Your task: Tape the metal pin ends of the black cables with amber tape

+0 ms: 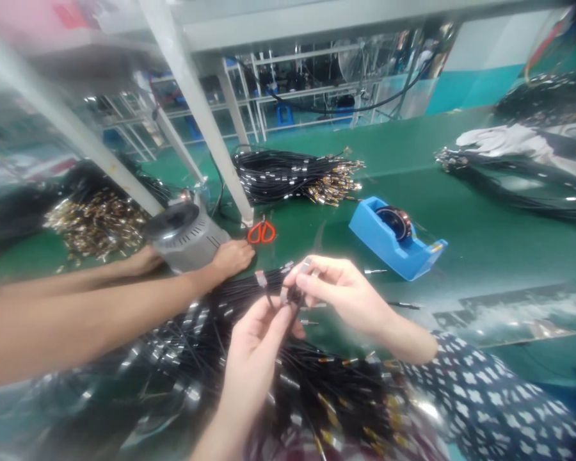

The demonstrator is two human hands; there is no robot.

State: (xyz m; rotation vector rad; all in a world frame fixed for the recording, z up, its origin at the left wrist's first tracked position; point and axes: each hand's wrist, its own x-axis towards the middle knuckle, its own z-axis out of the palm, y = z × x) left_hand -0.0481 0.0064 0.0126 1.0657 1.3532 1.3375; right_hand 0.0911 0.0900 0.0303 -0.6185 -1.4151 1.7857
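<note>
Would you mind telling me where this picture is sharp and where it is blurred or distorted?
Head view: sharpest mid-frame, at the left hand and right hand pinching black wires, and the blue tape dispenser; head view edges smear, blurring the co-worker's forearm; the white posts lean from lens distortion; pale glare on the green table.

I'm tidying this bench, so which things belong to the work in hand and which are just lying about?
In hand: left hand, right hand, black cable pinched between them, cable pile underneath.
Lying about: tape dispenser, scissors, far cable bundle, white cloth.
</note>
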